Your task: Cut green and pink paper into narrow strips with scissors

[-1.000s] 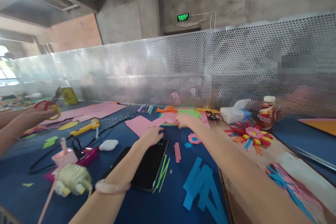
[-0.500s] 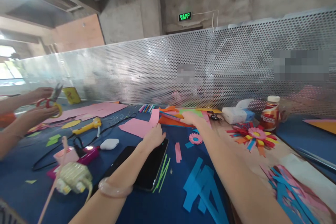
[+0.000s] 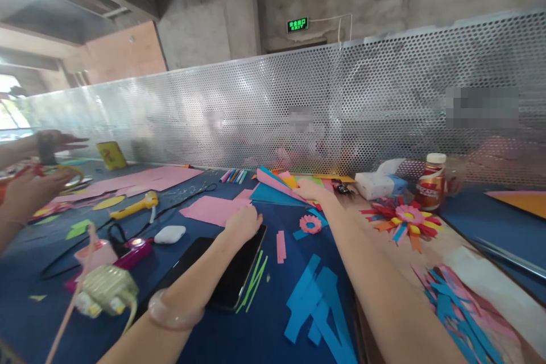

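My left hand (image 3: 244, 223) is closed at the near edge of a pink sheet of paper (image 3: 209, 210), just above a black phone-like device (image 3: 232, 273). Its fingertips are partly hidden. Farther out, my right hand (image 3: 314, 189) is closed on the right end of a stack of coloured paper (image 3: 277, 195), whose blue and pink sheets fan up toward the left. A pink paper ring (image 3: 310, 224) lies below that hand. Nearer to me are blue paper strips (image 3: 315, 301), a small pink strip (image 3: 280, 247) and thin green strips (image 3: 255, 281).
A co-worker's hands (image 3: 36, 182) hold scissors at the left. A yellow glue gun (image 3: 134, 206), white earphone case (image 3: 169, 234) and power adapter (image 3: 106, 290) lie with cables. At right stand a tissue pack (image 3: 379, 185), brown bottle (image 3: 431, 182) and paper flower (image 3: 409, 217). A perforated metal screen (image 3: 256, 119) bounds the back.
The raised pink paper by my left hand now lies flatter. The sheets at my right hand have lifted and fanned, showing blue and pink. The co-worker's scissors moved left.
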A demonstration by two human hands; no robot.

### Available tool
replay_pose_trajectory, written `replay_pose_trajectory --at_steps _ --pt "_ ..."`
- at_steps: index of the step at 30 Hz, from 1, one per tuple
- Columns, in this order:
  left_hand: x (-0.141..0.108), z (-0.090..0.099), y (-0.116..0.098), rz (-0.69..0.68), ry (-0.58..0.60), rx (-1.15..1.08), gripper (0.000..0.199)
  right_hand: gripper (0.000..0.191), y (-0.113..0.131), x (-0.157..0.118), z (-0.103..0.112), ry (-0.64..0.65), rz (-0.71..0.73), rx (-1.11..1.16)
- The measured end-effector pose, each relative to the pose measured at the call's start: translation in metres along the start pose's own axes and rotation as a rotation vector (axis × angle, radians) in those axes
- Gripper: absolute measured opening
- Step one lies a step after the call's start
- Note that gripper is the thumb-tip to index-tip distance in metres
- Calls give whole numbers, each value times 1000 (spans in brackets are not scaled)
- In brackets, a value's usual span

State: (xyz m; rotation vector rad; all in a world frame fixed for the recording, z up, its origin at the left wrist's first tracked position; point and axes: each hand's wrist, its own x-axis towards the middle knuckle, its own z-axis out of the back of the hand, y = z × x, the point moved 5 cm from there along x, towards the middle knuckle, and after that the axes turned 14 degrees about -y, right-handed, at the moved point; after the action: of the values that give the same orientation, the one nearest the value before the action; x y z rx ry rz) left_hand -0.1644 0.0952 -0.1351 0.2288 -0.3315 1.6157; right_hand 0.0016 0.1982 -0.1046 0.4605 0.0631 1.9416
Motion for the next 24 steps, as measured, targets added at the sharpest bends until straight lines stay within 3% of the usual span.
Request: replay_pose_trajectory --at_steps 8,12,17,21,24 --pt "0 -3 4 47 -66 35 38 30 -7 -1 -3 35 21 81" --pt "1 1 10 133 -150 31 36 28 -9 2 -5 37 0 95" --pt "3 13 13 234 -321 7 59 27 -8 5 -10 50 -1 161" --pt "6 16 3 97 -484 -195 65 27 -14 6 -17 116 -26 332" --pt "5 6 -13 -118 -398 -288 60 41 -23 7 -21 137 -70 517"
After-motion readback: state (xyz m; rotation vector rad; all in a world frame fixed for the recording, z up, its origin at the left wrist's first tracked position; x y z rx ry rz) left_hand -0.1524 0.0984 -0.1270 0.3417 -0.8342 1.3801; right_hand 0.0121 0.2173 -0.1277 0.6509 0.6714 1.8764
